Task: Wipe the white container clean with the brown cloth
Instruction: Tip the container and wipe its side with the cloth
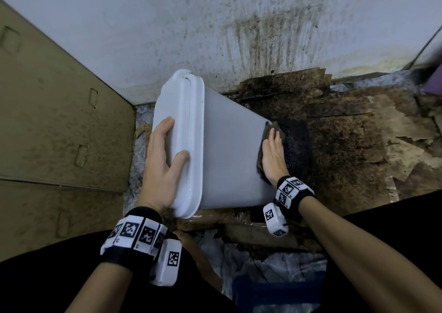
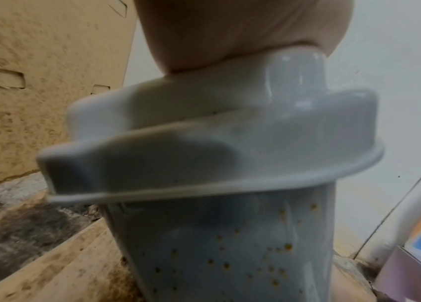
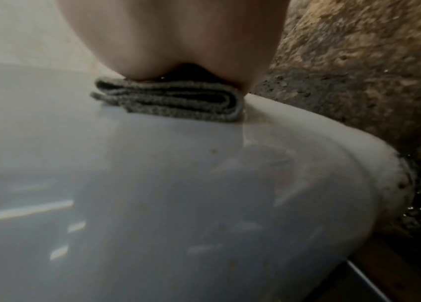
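floor (image 1: 334,133): stained, dirty | on it: torn cardboard scraps (image 1: 406,131) | white container (image 1: 229,150), tilted

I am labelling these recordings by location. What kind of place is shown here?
Probably a dirty storage corner or utility area indoors: a stained white wall, soiled torn cardboard on the floor, and a large cardboard box beside the white container.

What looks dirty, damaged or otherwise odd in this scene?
Brown specks dot the white container below its lid, away from the brown cloth. The cardboard on the floor is stained dark and torn, and dark streaks run down the wall above it.
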### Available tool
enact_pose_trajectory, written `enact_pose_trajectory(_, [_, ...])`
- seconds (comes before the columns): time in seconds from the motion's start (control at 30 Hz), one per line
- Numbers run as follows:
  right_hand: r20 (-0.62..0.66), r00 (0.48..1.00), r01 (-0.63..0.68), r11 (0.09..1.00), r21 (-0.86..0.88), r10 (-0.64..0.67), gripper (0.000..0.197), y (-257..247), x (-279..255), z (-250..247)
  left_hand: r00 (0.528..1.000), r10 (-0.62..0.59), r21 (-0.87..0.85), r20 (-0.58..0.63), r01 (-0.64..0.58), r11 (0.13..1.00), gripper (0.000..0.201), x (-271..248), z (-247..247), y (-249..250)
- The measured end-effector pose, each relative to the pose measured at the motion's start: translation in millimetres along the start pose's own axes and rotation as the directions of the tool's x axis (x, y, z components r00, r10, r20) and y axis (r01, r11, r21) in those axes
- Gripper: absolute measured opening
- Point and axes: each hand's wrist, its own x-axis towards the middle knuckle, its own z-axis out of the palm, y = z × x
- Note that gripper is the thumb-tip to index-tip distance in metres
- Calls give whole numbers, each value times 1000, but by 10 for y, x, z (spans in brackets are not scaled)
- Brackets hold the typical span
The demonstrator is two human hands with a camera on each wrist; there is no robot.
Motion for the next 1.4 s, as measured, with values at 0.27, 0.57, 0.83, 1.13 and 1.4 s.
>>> enact_pose_trajectory(0.27, [2, 998, 60, 959, 278, -63, 55, -614, -119, 12, 1000, 15, 31, 4, -15, 999, 65, 17, 15, 0])
enact_pose_trajectory(0.57, [32, 946, 290, 887, 359, -322, 55, -1393, -40, -219, 1000, 0, 46, -12, 1, 999, 63, 23, 35, 9])
enact_pose_trajectory(0.83, [35, 934, 334, 906, 261, -354, 57, -1315, -105, -91, 999, -12, 33, -31, 13, 999, 65, -2, 15, -45])
enact_pose_trajectory(1.13, [-17, 930, 362, 905, 224, -368, 55, -1020, -349, -75, 1000, 14, 36, -23, -13, 999, 65, 23, 27, -31])
enact_pose_trajectory(1.4, [41, 999, 23, 989, 144, -29, 62, -190, -56, -149, 999, 49, 46, 4, -49, 998, 66, 51, 85, 46])
